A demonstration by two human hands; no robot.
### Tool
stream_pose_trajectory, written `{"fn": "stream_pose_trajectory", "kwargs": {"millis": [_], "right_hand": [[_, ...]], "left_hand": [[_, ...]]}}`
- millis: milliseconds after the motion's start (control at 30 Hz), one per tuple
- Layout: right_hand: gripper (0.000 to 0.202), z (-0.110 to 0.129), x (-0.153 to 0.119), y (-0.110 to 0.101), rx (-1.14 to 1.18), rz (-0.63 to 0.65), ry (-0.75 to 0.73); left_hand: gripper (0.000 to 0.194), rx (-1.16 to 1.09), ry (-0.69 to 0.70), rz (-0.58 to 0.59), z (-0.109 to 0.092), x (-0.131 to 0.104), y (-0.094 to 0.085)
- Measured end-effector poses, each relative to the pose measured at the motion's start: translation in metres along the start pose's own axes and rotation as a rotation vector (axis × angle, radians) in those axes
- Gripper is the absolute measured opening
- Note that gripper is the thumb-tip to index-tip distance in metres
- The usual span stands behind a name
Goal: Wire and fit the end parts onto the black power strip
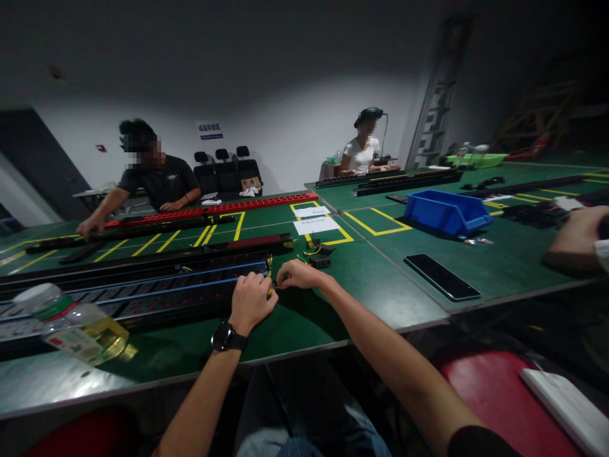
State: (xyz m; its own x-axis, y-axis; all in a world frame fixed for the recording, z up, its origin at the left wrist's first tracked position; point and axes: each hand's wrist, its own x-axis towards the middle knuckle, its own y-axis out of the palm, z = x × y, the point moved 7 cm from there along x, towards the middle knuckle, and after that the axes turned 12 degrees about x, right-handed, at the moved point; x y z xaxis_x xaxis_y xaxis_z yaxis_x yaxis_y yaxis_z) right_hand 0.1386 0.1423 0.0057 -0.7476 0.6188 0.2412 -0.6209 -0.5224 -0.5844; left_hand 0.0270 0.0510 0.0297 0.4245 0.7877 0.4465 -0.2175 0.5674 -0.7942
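A long black rail assembly [181, 293] with blue strips and red dots lies across the left of the green table. At its right end my left hand [250, 301], with a black watch on the wrist, is closed around a small yellow-and-black part [271, 291]. My right hand [299, 275] is pinched just to the right of it, its fingertips at a small dark piece too small to make out. Small black parts [320, 259] with a yellow-green wire lie beyond my right hand. White paper labels [316, 225] rest farther back.
A bottle of yellow liquid [85, 327] leans at the left front. On the right are a phone [442, 277] and a blue bin [447, 212]. Another person's hand [578, 235] is at the right edge. Two people sit across, near a red rail [214, 208] and black rails.
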Motion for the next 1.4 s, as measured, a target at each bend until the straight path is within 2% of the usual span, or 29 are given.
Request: {"fn": "stream_pose_trajectory", "kwargs": {"millis": [200, 433, 633, 767, 1000, 1133, 1267, 1400], "right_hand": [[0.013, -0.002, 0.000, 0.001, -0.114, -0.050, -0.004], [0.012, -0.001, 0.000, 0.000, -0.115, -0.069, -0.012], [0.013, -0.001, 0.002, -0.002, -0.027, -0.108, -0.038], [0.014, -0.004, 0.004, -0.001, 0.006, -0.103, -0.023], [0.011, -0.010, 0.004, 0.000, 0.018, -0.059, 0.004], [0.012, -0.010, 0.004, 0.001, -0.005, -0.057, 0.004], [0.013, -0.010, 0.004, 0.001, -0.004, -0.050, 0.024], [0.015, -0.009, 0.003, 0.000, -0.012, -0.053, 0.029]], "left_hand": [[0.017, 0.003, 0.015, 0.013, -0.001, 0.001, 0.000], [0.017, -0.021, 0.019, 0.002, -0.001, 0.000, -0.003], [0.028, -0.147, -0.135, -0.058, 0.014, 0.000, -0.008], [0.032, -0.219, -0.165, -0.096, 0.020, 0.000, -0.005], [0.024, -0.238, -0.239, -0.128, 0.027, -0.002, 0.002], [0.025, -0.250, -0.195, -0.134, 0.024, -0.002, -0.003], [0.023, -0.283, -0.217, -0.165, 0.026, -0.003, -0.008], [0.023, -0.257, -0.230, -0.147, 0.026, -0.003, -0.009]]}}
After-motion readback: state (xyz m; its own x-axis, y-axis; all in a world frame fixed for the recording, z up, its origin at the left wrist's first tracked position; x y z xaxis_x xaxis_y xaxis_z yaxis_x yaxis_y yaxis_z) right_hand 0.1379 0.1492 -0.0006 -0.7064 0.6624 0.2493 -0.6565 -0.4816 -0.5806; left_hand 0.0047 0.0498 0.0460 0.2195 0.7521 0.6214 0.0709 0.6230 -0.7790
